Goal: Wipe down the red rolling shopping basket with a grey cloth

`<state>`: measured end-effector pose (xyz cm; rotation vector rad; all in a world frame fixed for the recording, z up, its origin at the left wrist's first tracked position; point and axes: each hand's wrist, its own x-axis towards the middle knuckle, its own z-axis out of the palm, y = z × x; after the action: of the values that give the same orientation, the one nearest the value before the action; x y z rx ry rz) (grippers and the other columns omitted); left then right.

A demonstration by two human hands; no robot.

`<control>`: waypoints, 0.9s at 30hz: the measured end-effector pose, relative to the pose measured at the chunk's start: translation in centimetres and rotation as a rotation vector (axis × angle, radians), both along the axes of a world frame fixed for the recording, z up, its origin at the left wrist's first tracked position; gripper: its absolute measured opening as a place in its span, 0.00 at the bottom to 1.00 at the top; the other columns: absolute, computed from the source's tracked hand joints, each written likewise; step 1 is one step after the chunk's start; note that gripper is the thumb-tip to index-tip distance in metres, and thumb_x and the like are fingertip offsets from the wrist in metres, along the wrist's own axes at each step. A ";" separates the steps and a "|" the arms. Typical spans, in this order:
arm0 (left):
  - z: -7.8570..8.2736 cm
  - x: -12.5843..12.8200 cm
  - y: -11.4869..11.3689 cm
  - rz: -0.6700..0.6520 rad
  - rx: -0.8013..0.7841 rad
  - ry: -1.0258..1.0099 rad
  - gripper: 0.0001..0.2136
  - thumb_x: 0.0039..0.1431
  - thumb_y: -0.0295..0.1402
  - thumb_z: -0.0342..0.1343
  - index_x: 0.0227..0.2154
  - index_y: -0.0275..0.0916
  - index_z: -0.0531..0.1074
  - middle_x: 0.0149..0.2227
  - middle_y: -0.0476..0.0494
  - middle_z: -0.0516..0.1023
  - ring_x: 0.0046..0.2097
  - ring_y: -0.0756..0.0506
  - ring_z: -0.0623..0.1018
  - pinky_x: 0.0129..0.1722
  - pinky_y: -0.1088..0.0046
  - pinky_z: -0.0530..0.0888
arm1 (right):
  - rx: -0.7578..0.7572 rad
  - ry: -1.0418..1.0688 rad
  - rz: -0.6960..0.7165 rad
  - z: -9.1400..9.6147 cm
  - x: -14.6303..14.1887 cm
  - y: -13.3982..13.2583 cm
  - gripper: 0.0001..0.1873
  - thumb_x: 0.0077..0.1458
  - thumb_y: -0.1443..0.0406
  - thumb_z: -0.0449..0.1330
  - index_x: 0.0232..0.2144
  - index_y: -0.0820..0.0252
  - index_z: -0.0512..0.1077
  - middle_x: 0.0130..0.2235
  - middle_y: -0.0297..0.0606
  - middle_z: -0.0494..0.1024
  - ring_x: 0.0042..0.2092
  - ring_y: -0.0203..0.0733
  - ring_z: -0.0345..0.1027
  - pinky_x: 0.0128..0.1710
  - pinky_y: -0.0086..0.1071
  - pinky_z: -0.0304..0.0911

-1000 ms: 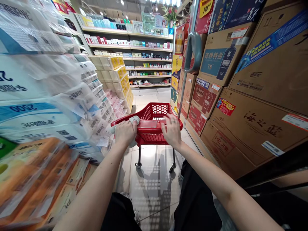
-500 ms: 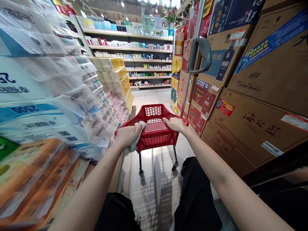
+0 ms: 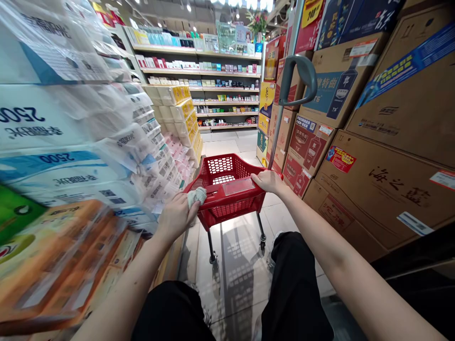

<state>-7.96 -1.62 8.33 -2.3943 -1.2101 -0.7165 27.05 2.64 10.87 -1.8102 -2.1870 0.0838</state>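
A red plastic shopping basket on wheels (image 3: 227,203) stands in front of me on the tiled floor, with only its own mesh bottom showing inside. My left hand (image 3: 177,215) is closed on a crumpled pale cloth (image 3: 197,195), which rests against the left end of the basket's near rim. At the right end of that rim, my right hand (image 3: 267,181) is closed around the red edge, thumb on top. A metal pole with a grey loop handle (image 3: 298,79) rises from the basket's right side, just beyond my right hand.
Packs of tissue paper (image 3: 64,118) are piled high on the left, above orange packs (image 3: 60,255). Stacked cardboard cartons (image 3: 387,175) line the right side. Tiled floor (image 3: 241,279) runs between them toward shelves of small goods (image 3: 199,71).
My left hand has moved back and lower from the rim, and the cloth is now bunched up at its fingertips. My right hand keeps its hold on the basket.
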 end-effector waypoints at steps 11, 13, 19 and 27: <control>3.8 5.2 0.8 0.222 -0.498 0.181 0.32 0.67 0.50 0.29 0.24 0.39 0.74 0.32 0.36 0.81 0.36 0.38 0.79 0.31 0.67 0.66 | -0.164 0.161 -0.288 0.7 -4.1 0.3 0.39 0.63 0.42 0.40 0.39 0.66 0.80 0.43 0.57 0.81 0.48 0.60 0.74 0.54 0.50 0.55; 3.3 5.6 0.3 0.212 -0.491 0.147 0.33 0.67 0.51 0.30 0.23 0.40 0.74 0.31 0.37 0.81 0.35 0.39 0.79 0.32 0.67 0.65 | -0.158 0.176 -0.348 0.7 -4.1 0.8 0.34 0.63 0.46 0.44 0.40 0.66 0.80 0.43 0.57 0.81 0.48 0.60 0.74 0.54 0.51 0.54; 0.6 6.0 -2.6 -0.120 -0.068 -0.007 0.18 0.67 0.43 0.43 0.31 0.39 0.74 0.33 0.39 0.78 0.38 0.42 0.76 0.39 0.63 0.69 | -0.077 0.181 -0.341 0.5 -2.0 1.5 0.25 0.60 0.53 0.48 0.32 0.61 0.80 0.39 0.50 0.83 0.44 0.54 0.75 0.51 0.45 0.56; -3.8 3.2 -3.4 -0.434 -0.045 -0.225 0.19 0.67 0.36 0.46 0.59 0.38 0.63 0.55 0.34 0.73 0.58 0.39 0.70 0.59 0.55 0.68 | -0.030 0.107 -0.219 0.5 0.9 1.6 0.24 0.59 0.54 0.49 0.26 0.59 0.79 0.35 0.45 0.83 0.40 0.48 0.75 0.42 0.36 0.57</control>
<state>-4.77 -5.03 4.57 -2.7030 -0.7880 -1.1240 27.99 4.22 11.40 -2.0000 -1.9131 0.1621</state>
